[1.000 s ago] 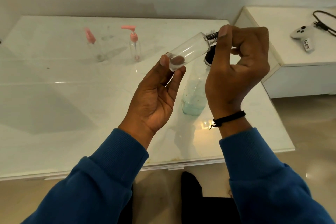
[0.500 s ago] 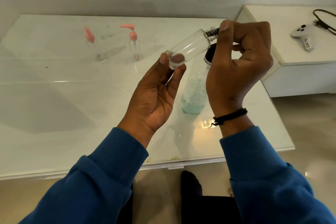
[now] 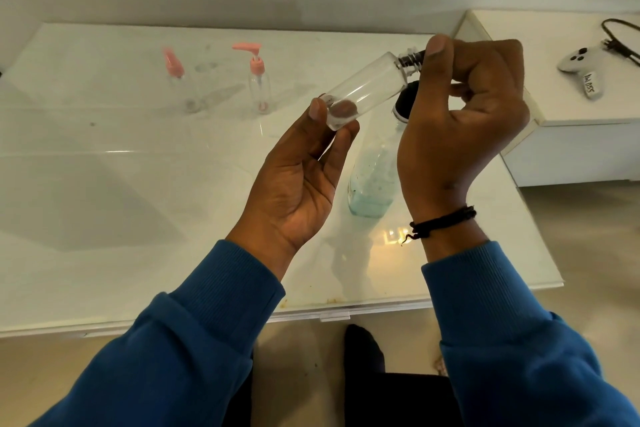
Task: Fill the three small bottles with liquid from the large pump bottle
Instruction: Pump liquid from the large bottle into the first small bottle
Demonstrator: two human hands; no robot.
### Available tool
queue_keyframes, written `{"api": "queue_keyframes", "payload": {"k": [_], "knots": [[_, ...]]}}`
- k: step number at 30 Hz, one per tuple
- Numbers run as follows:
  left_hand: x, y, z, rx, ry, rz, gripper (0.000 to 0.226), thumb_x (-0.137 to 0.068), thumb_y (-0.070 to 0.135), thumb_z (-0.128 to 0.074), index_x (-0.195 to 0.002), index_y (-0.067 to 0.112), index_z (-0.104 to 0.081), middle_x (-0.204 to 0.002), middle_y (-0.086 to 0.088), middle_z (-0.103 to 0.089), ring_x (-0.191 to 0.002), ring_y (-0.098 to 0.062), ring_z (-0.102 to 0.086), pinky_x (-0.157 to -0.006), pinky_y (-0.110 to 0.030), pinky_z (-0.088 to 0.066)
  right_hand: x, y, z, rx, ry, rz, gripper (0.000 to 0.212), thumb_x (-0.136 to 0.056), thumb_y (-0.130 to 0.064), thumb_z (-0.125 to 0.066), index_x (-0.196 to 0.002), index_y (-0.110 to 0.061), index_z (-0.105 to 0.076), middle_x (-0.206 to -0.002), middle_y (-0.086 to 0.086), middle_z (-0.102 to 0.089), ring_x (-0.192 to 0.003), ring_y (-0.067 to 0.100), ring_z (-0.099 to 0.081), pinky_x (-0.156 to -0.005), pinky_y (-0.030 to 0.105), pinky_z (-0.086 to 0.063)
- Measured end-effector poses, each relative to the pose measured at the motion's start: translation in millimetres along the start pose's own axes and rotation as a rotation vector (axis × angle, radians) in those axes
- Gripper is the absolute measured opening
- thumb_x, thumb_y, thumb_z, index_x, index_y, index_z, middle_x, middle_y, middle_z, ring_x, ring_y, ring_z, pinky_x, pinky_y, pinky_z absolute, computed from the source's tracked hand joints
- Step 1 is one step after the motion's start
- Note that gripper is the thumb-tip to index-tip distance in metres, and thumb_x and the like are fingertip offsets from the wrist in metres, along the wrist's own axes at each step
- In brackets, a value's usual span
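A small clear bottle [image 3: 365, 90] lies tilted in the air over the table. My left hand [image 3: 298, 173] pinches its base between thumb and fingertips. My right hand [image 3: 464, 121] curls round its black cap at the threaded neck [image 3: 410, 59]. Behind my hands stands the large bottle [image 3: 369, 180] with pale blue liquid low in it; its black top [image 3: 403, 102] shows beside my right wrist. Two small clear bottles with pink pump caps stand at the back: one [image 3: 259, 83] upright, the other [image 3: 178, 83] further left.
The white glossy table [image 3: 121, 201] spreads wide to the left. A white side cabinet [image 3: 571, 107] at the right carries a white game controller [image 3: 581, 69] and a black cable [image 3: 620, 38]. The table's front edge runs just above my sleeves.
The small bottle and both hands have held nearly the same place. My right hand's fingers have shifted slightly on the cap.
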State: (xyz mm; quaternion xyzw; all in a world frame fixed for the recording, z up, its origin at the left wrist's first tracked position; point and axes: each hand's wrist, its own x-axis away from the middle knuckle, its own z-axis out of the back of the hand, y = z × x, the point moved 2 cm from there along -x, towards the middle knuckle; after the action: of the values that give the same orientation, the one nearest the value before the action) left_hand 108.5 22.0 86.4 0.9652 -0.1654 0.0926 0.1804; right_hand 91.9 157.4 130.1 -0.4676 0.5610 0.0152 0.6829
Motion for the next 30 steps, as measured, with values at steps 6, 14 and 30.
{"api": "queue_keyframes", "payload": {"k": [6,14,30], "knots": [[-0.2,0.8,2.7,0.025,0.007,0.000,0.055,-0.071,0.017,-0.076,-0.123,0.004,-0.064,-0.117,-0.015,-0.070,-0.097,-0.022,-0.071,-0.069,-0.024,-0.060,7.7,3.1,2.3,-0.034,-0.025,0.011,0.019,-0.094,0.002,-0.066,-0.075,-0.001,-0.067,-0.078,0.004,-0.059,-0.080,-0.002,-0.051,-0.067,0.026,-0.047],[-0.8,0.4,0.8,0.015,-0.005,-0.003,0.052,-0.069,0.017,-0.076,-0.118,0.003,-0.066,-0.112,-0.014,-0.071,-0.093,-0.022,-0.072,-0.068,-0.023,-0.059,1.8,1.8,0.6,-0.011,-0.011,0.014,0.022,-0.094,0.000,-0.067,-0.071,-0.003,-0.065,-0.074,0.000,-0.054,-0.075,-0.001,-0.047,-0.061,0.029,-0.047],[0.2,1.3,0.7,0.007,0.000,-0.012,0.056,-0.066,0.016,-0.078,-0.119,0.003,-0.065,-0.113,-0.015,-0.071,-0.094,-0.022,-0.073,-0.069,-0.023,-0.059,6.8,4.7,2.8,-0.026,-0.023,0.017,0.019,-0.093,0.003,-0.067,-0.076,-0.003,-0.067,-0.078,0.005,-0.059,-0.080,0.000,-0.052,-0.066,0.029,-0.048]]}}
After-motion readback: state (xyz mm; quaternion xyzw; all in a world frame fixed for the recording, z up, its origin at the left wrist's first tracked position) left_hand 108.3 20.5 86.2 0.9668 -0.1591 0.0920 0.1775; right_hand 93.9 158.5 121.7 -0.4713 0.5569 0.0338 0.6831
